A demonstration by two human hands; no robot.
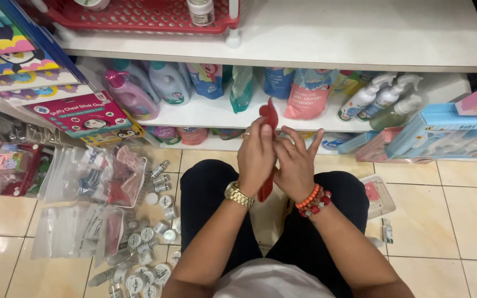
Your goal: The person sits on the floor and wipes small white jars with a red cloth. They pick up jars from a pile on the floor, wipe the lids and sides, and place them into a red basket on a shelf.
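My left hand [255,157] and my right hand [295,163] are raised together above my lap, both closed around a long red flexible thing [269,115]. Its top sticks up above the fingers and its lower end hangs down between my wrists. A gold watch sits on my left wrist and red and orange bead bracelets on my right. I am sitting on the tiled floor in dark trousers, facing a low white shelf [205,113].
Clear plastic bags [92,179] and several small silver-capped bottles [147,237] lie on the floor at my left. Bottles and refill pouches [307,91] stand on the shelf. Boxed sets [443,135] lean at the right. A red basket [139,16] sits above.
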